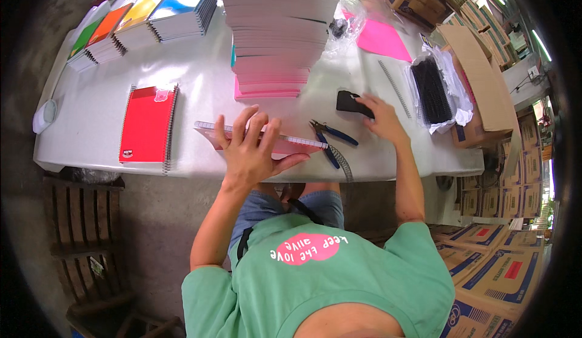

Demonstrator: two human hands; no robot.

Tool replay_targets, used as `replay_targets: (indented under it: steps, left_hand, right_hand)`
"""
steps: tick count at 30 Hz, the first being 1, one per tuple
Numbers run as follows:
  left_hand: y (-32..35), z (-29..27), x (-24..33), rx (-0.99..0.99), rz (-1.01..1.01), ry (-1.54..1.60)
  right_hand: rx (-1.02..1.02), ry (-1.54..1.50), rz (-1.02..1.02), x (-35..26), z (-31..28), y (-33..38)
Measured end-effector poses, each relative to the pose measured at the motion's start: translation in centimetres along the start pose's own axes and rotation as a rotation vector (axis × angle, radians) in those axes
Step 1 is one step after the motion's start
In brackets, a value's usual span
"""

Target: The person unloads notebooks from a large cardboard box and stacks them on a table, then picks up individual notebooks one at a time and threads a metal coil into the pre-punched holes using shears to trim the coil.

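Note:
My left hand (248,153) grips a pink-covered notebook (282,146), tilted nearly edge-on above the near edge of the table. Its fingers reach over the upper edge while the thumb lies along the near side. From the notebook's right end a loose dark spiral coil (343,165) hangs past the table edge. My right hand (383,119) has its fingers and thumb closed around the right end of a small flat black object (350,103) lying on the table; its kind is unclear. Between the hands lie cutting pliers (333,139) with dark blue handles, jaws spread.
A tall stack of pink-covered page blocks (279,41) rises ahead. A red spiral notebook (147,125) lies left, with coloured notebook piles (182,17) behind. A single coil (395,88), black coils (431,89) in white wrapping, and an open carton (479,83) are at right.

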State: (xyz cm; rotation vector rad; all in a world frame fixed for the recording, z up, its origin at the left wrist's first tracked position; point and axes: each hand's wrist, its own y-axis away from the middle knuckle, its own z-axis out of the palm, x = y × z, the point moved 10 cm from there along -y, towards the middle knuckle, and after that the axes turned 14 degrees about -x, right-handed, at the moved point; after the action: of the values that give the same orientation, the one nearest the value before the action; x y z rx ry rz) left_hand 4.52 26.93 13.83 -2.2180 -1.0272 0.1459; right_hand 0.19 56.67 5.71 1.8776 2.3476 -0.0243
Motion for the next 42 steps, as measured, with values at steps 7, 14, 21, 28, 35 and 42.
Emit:
replay_targets:
  steps: [7, 14, 21, 28, 35, 42]
  left_hand:
    - [-0.2, 0.3, -0.9, -0.003, -0.072, 0.087]
    - [0.1, -0.4, -1.0, 0.028, -0.086, 0.124]
    - [0.1, 0.1, -1.2, -0.025, -0.107, 0.176]
    - [-0.1, -0.4, -1.4, 0.068, -0.132, 0.262]
    - [0.6, -0.3, -1.9, 0.107, -0.145, 0.290]
    - [0.8, -4.2, -5.1, 0.162, -0.244, 0.117]
  right_hand:
    - [0.194, -1.312, -0.299, -3.2, -1.0, -1.0]
    - [-0.070, -1.359, -0.868, -14.1, -4.3, -1.0]
    - [-0.073, -0.985, -0.606, -14.2, -4.3, -3.0]
    - [0.003, -1.154, -0.681, -15.5, -5.7, -3.3]
    - [0.002, -1.391, -0.854, -16.9, -4.5, -3.7]
    - [0.044, -1.576, -0.697, -16.5, -3.5, -5.1]
